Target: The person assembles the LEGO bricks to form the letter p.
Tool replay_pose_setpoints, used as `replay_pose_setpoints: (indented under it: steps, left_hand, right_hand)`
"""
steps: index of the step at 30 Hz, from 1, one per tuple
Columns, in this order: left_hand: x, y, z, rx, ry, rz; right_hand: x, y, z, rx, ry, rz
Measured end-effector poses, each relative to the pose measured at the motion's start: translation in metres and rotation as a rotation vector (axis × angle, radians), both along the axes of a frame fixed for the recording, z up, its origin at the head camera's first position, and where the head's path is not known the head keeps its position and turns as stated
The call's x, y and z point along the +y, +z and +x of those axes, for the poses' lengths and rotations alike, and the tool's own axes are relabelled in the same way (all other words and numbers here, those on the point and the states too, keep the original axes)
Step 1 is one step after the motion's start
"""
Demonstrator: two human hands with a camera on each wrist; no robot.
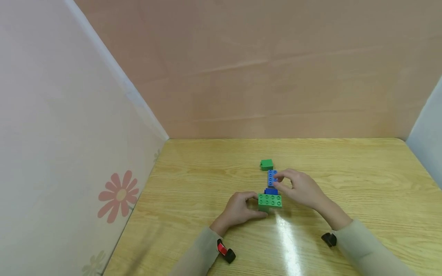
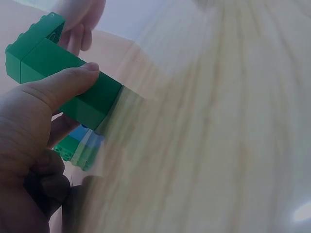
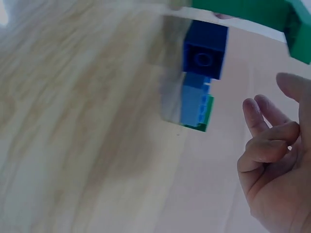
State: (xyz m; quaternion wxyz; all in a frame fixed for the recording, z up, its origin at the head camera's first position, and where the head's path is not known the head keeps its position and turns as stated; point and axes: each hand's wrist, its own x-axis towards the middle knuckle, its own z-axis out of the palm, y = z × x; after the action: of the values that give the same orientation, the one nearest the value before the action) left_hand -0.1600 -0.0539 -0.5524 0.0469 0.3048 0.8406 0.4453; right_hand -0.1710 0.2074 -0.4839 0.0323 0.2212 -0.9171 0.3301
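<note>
My left hand [image 1: 237, 209] grips a stack of green toy building bricks [image 1: 270, 201], whose studded top brick juts out to the right. In the left wrist view, the thumb presses along the side of this green stack [image 2: 56, 60]. Just behind it a dark blue brick [image 1: 271, 191] lies on its side, its hollow underside visible in the right wrist view. Beyond that is a lighter blue brick [image 1: 271, 179] with studs up. My right hand [image 1: 303, 190] hovers over the right edge of the lighter blue brick, fingers loosely bent and holding nothing.
A small green brick [image 1: 266, 165] sits at the far end of the row of bricks. All of it is on a wood-grain table [image 1: 207, 165], with a plain back wall [image 1: 262, 88] behind and a flower-patterned panel [image 1: 86, 153] at the left.
</note>
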Motion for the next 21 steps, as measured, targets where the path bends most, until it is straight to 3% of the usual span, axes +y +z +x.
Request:
replay_pose_setpoints:
  steps: [10,21]
  left_hand:
    - [-0.001,-0.002,0.000,0.031,0.005,-0.015]
    - [-0.001,-0.002,0.000,0.008,0.002,-0.003]
  right_hand:
    - [-0.004,-0.019,-0.013,0.016,0.091,0.122]
    - [-0.009,-0.021,-0.015,-0.019,0.134,0.182]
